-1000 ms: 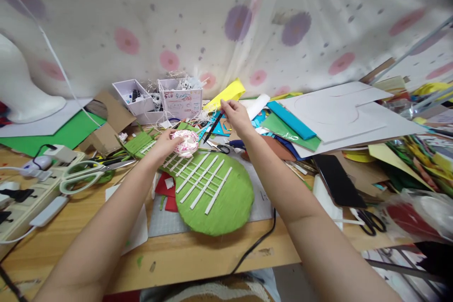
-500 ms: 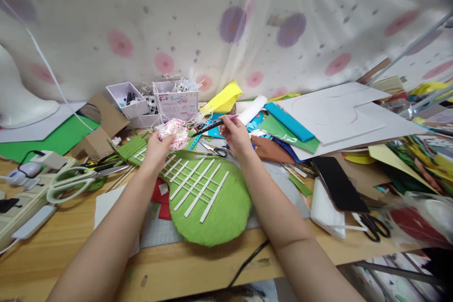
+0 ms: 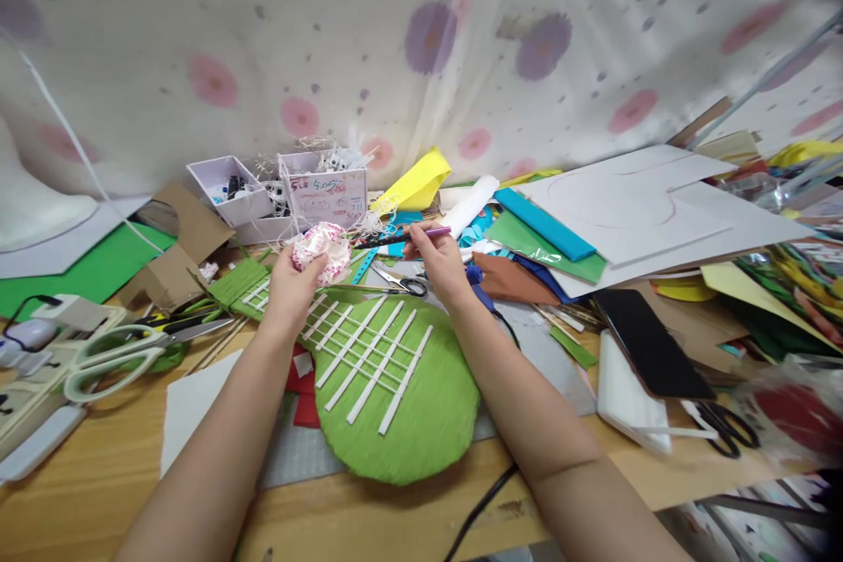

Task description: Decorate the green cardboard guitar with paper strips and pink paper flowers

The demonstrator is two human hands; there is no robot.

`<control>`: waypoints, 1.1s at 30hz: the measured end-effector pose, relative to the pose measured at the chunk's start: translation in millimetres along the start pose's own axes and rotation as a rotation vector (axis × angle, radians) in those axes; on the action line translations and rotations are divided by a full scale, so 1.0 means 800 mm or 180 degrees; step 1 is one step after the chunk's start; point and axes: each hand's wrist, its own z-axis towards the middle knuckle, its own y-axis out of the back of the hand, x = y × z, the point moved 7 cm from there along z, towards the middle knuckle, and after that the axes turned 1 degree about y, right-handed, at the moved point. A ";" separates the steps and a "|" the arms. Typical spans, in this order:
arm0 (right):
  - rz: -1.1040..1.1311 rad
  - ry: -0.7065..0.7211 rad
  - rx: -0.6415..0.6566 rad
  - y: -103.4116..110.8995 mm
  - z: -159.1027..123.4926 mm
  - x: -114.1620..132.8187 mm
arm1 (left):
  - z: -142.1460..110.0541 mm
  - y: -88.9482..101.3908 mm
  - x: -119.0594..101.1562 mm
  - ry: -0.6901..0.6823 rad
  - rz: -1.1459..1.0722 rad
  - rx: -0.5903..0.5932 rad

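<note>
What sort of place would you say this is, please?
It looks like a craft workspace, though I cannot tell whether at home or in a studio: a green guitar-like form with white strips, pale-handled scissors and large white sheets share the wooden tabletop.

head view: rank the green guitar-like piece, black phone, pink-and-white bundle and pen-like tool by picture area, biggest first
1. Green guitar-like piece, partly behind the left hand
2. Black phone
3. Pink-and-white bundle
4. Pen-like tool, partly covered by the right hand
</note>
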 end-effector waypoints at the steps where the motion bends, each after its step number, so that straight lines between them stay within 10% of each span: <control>1: -0.0039 0.0036 -0.0020 0.000 0.000 0.000 | 0.000 -0.001 -0.002 -0.0020 0.0032 0.0002; 33: -0.0222 0.0070 0.0175 -0.006 0.001 -0.009 | 0.005 0.005 0.000 -0.0002 0.0375 -0.0010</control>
